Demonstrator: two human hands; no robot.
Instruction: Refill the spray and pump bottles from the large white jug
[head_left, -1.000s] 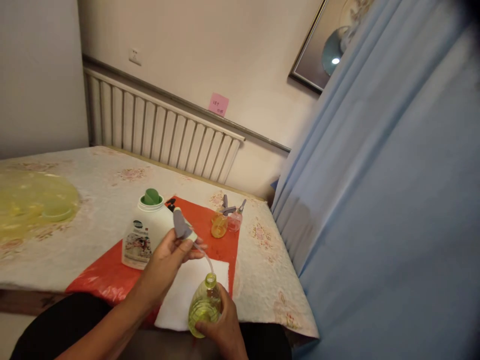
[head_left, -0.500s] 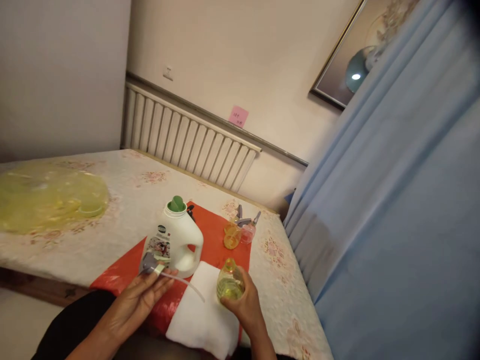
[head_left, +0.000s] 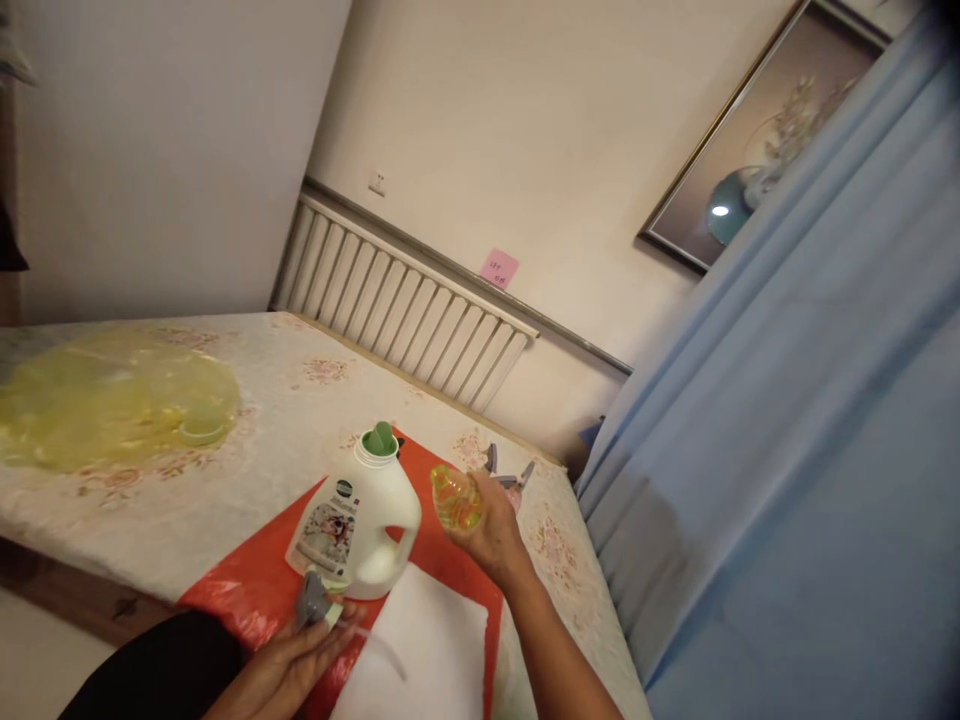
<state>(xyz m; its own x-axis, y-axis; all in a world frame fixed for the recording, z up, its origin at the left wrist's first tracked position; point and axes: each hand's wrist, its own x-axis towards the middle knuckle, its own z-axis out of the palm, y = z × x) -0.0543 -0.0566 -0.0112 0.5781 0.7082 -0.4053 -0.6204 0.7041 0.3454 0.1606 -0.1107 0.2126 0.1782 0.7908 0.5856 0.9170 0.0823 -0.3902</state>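
- While the left hand (head_left: 289, 665) lies low at the near edge of the worktop (head_left: 247, 420), its fingers are loosely curled over a grey spray head (head_left: 311, 605), which rests on the red sheet (head_left: 247, 590) with its thin clear tube (head_left: 375, 645) trailing out to the right across the white cloth (head_left: 427, 650).
- Just beyond that hand, nearly touching the spray head, the white detergent jug (head_left: 360, 525) stands upright on the red sheet, green cap (head_left: 379, 439) on top, handle facing right.
- Over to the right, the right hand (head_left: 491, 525) is raised above the red sheet, fingers wrapped round the base of a small yellow bottle (head_left: 455, 498); the bottle is tipped over sideways, its open neck pointing left towards the jug, close to it but not touching.
- Right behind that hand, grey trigger sprayers (head_left: 510, 472) poke up from small bottles that the hand mostly hides.
- Further left on the floral-patterned worktop, well apart from all this, a crumpled yellow plastic bag (head_left: 112, 400) is spread flat.
- Behind the worktop, a white radiator (head_left: 405, 315) runs along the wall, with a pink note (head_left: 499, 268) stuck just above it.
- Off to the right, a blue curtain (head_left: 787, 450) hangs, and a framed picture (head_left: 742, 180) shows on the wall beyond.
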